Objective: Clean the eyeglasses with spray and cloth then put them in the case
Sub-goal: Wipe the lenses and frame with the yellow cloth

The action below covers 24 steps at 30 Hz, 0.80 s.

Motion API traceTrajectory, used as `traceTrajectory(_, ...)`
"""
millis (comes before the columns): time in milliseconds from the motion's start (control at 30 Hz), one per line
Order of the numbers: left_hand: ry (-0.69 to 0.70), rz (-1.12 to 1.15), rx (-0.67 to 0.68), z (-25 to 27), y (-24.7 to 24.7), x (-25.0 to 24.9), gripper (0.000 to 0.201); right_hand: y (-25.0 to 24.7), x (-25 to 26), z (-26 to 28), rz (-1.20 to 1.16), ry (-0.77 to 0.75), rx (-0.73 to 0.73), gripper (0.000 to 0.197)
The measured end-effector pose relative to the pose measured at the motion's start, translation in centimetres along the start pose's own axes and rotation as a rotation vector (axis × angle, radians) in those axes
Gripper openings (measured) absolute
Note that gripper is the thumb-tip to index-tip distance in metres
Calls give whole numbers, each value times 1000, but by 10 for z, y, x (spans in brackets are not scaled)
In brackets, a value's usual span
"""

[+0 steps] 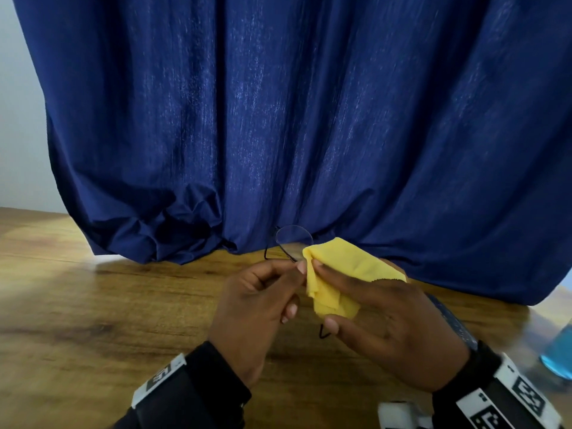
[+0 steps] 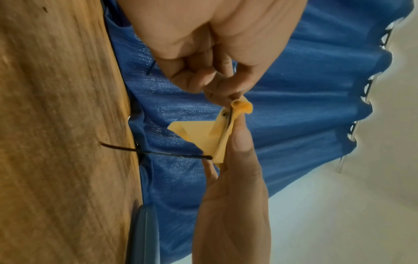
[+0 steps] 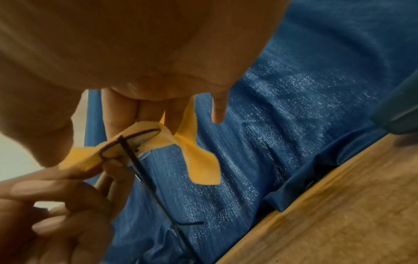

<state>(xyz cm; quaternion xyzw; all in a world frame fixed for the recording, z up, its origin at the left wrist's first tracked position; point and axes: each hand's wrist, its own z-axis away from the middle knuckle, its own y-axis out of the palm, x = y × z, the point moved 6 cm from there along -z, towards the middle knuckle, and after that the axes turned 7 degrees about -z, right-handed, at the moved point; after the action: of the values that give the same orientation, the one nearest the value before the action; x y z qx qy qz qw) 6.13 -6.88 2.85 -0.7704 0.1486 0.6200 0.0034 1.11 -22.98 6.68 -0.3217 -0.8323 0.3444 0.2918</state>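
Thin black wire eyeglasses (image 1: 292,239) are held up over the wooden table (image 1: 93,305). My left hand (image 1: 291,272) pinches the frame near the bridge. One bare lens sticks out toward the curtain. My right hand (image 1: 340,275) pinches a folded yellow cloth (image 1: 337,261) around the other lens, thumb on top. The right wrist view shows that lens (image 3: 131,141) wrapped in the cloth (image 3: 199,160), with a temple arm (image 3: 153,192) hanging down. In the left wrist view the cloth (image 2: 203,137) sits between both hands, and a temple (image 2: 158,151) points toward the table.
A dark blue curtain (image 1: 309,119) hangs down to the table's far edge. A bottle of blue liquid (image 1: 557,357) stands at the right edge. A blue-grey object (image 1: 452,320), perhaps the case, lies under my right wrist. Something white (image 1: 399,413) lies near the front.
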Motion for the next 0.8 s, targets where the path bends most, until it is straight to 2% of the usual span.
traceTrajectory(200,-7,89,-94,-14,-21,-4,30,-1,-2,3,-47,-1,-4,41)
traceTrajectory(300,-7,91,-105,-14,-23,-4,30,-2,-8,2,-35,37,6,45)
traceTrajectory(467,-20,14,-17,-4,-5,0,31,1,-3,1,-33,15,26,55)
traceTrajectory(667,-29,46,-65,-11,-14,1,30,-6,-4,4,-77,-3,-82,26)
traceTrajectory(733,-40,53,-53,-11,-14,1,30,-8,-6,3,-38,18,-92,31)
traceTrajectory(800,-43,43,-28,-8,-11,1,29,-4,-5,0,-11,40,-38,41)
